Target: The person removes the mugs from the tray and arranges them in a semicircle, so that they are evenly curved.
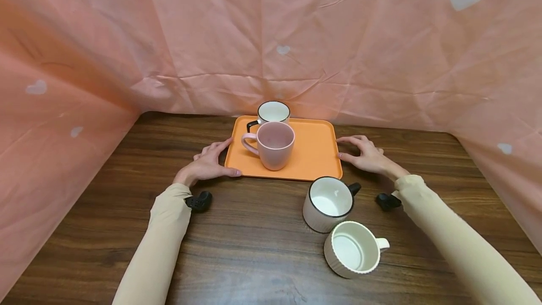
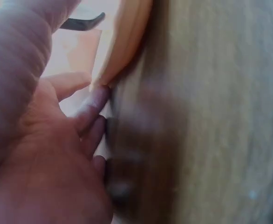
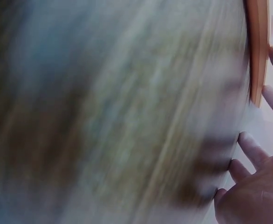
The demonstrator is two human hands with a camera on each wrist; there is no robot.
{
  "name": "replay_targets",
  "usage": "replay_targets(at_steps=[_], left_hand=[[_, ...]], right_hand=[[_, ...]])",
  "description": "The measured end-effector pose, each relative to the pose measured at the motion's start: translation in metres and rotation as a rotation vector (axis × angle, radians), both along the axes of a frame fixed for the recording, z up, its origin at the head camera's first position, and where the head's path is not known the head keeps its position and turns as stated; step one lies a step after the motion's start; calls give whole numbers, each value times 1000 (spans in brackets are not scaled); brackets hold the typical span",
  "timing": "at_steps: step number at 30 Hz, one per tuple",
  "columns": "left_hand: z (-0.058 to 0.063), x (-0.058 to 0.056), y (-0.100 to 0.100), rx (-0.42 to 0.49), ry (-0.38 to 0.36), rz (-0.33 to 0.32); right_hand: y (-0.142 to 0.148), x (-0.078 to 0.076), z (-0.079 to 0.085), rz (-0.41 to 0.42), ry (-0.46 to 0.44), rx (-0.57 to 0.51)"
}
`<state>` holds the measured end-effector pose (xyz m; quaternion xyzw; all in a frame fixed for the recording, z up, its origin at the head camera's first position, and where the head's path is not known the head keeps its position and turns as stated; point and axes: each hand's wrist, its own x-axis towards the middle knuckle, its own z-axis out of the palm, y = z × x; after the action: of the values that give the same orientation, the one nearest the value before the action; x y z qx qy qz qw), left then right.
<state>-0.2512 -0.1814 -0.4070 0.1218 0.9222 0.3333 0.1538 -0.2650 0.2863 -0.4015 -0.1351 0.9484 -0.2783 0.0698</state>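
Observation:
An orange tray [image 1: 315, 147] lies flat on the table near the back cloth. On its left half stand a pink mug [image 1: 277, 156] and, behind that, a white mug [image 1: 274, 112] with a black rim and black handle, partly hidden. My left hand [image 1: 206, 163] is at the tray's left side, index fingertip against the left edge and thumb by the front left corner. At the opposite side, my right hand [image 1: 368, 155] touches the right edge with thumb and index fingertips. In both wrist views, the fingers look extended and the fingertips meet the tray's rim.
In front of the tray's right corner stands another black-rimmed white mug [image 1: 322, 213], its black handle to the right. Close before it sits a ribbed cream cup [image 1: 345, 265]. Pink cloth [image 1: 237, 27] hangs behind and at both sides of the brown wooden table [image 1: 254, 234].

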Motion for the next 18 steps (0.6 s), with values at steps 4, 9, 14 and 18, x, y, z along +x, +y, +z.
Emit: replay_targets(at_steps=[4,9,14,18], left_hand=[[4,2,4,106,29,54],[9,1,10,294,92,113],[14,2,20,424,142,117],[16,1,29,497,155,109]], right_hand=[[-3,2,1,12,-8,-12],[-6,3,3,24,-22,-21],[-5,3,4,26,-27,-15],[-4,4,4,24,-31,-11]])
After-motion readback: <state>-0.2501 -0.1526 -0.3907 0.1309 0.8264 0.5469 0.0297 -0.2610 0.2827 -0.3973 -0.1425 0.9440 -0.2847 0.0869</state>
